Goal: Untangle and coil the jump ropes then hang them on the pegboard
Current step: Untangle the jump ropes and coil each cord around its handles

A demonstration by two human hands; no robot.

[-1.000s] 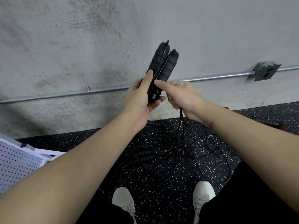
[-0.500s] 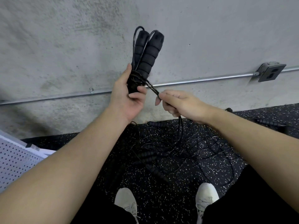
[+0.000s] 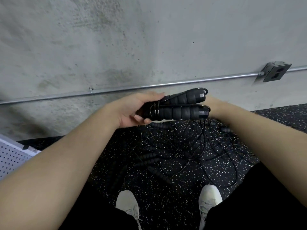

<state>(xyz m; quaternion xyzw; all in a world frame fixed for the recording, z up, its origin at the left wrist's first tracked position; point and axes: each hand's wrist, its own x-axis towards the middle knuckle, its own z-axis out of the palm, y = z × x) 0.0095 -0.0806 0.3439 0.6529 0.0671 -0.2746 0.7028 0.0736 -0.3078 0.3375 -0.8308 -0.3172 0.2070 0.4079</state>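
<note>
1. Head view: left hand gripped the paired handles sideways, cord wrapped round them; right hand mostly hidden, couldn't tell its fingers.
2. I'd keep wraps snug. Tangled ropes lay below, pegboard left.

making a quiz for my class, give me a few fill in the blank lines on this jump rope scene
1. The pair of handles is gripped by the ___ hand.
2. The handles lie roughly ___, not upright.
3. The rope tangle lies on the speckled ___.
4. The pegboard sits at the ___ edge.

Missing: left; horizontal; floor; left
</note>
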